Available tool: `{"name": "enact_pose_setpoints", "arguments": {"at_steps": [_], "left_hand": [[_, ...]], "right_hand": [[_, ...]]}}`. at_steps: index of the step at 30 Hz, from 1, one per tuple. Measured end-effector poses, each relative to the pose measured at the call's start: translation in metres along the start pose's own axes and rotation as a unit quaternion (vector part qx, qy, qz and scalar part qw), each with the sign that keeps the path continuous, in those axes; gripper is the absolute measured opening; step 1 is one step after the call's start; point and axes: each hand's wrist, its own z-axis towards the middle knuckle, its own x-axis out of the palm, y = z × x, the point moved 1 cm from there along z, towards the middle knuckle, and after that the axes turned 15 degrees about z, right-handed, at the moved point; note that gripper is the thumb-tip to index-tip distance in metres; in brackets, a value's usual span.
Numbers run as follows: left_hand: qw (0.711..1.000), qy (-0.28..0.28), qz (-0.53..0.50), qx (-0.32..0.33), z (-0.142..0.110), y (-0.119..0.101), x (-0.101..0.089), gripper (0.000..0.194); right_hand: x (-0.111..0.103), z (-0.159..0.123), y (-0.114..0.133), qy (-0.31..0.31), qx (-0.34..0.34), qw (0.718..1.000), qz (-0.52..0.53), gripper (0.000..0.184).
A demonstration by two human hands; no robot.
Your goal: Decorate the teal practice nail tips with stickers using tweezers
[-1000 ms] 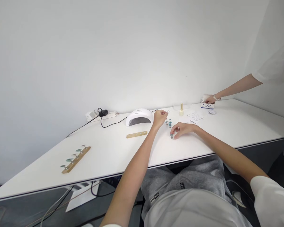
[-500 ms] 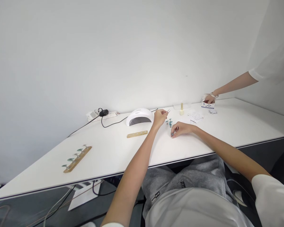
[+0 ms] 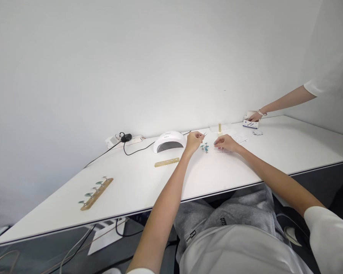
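Between the fingertips of my left hand [image 3: 194,142] is a thin pair of tweezers [image 3: 205,134], its points toward the right. My right hand [image 3: 227,142] is closed in a pinch on a small bluish nail tip [image 3: 215,143], mostly covered by the fingers. Beneath that hand lies a pale sheet with small marks [image 3: 223,150]. Several teal nail tips on little stands [image 3: 206,148] are on the table between my two hands. Behind my right hand a nail polish bottle [image 3: 220,128] with a gold cap stands upright.
A white nail lamp [image 3: 169,141] sits left of my left hand, a wooden strip [image 3: 167,162] before it. Nail tips stand on a wooden holder [image 3: 97,195] at left. A power adapter [image 3: 126,137] lies at the back. Another person's hand [image 3: 255,116] reaches into a small box [image 3: 250,123].
My right hand has lifted the nail tip from the table's front and moved it back and right, over the marked sheet. My left hand with the tweezers has stayed nearly still.
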Motion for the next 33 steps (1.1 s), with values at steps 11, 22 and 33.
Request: {"name": "enact_pose_setpoints", "arguments": {"at_steps": [11, 22, 33], "left_hand": [[0.983, 0.099, 0.096, 0.122, -0.0054, 0.0024, 0.0066, 0.011], [0.978, 0.106, 0.119, 0.136, -0.0061, 0.0044, 0.0063, 0.007], [0.979, 0.11, 0.097, 0.144, -0.0086, 0.0026, 0.0071, 0.006]], "right_hand": [[-0.0037, 0.0045, -0.0065, -0.036, -0.03, 0.999, -0.022, 0.016], [-0.0059, 0.0056, -0.0088, -0.038, -0.038, 0.998, -0.015, 0.017], [-0.0022, 0.004, -0.0005, -0.062, -0.041, 0.995, 0.059, 0.021]]}}
